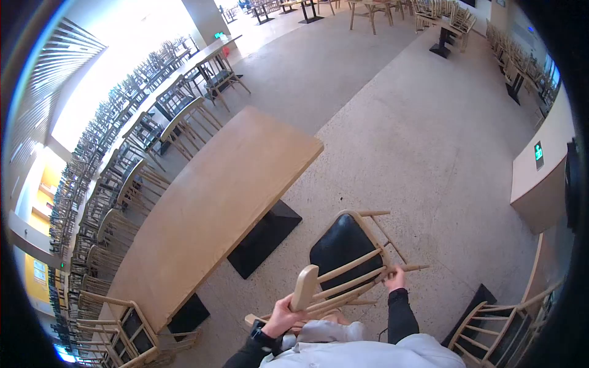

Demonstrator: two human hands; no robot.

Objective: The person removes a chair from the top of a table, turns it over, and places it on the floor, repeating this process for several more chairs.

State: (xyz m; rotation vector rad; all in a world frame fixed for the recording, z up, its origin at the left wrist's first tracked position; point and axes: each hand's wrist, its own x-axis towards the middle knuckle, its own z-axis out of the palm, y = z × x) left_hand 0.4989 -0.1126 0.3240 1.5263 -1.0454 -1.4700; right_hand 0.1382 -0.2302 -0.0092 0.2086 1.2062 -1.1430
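Observation:
A wooden chair [348, 248] with a black padded seat is tilted in front of me, its legs pointing to the right. My left hand [284, 316] is wrapped round the curved top rail of its backrest. Low on the chair, where the seat frame meets a rear leg, my right hand [396, 279] is closed on the wood. The backrest spindles run between my two hands. Part of the backrest's lower end is hidden by my left hand and my white clothing.
A long wooden table [215, 190] on black base plates [265, 238] stands at left. Chairs sit along its far side, and one chair [126, 331] is at its near end. Another chair [491, 331] is at lower right, near a wall box [540, 178]. Stacked chairs [445, 15] stand farther back.

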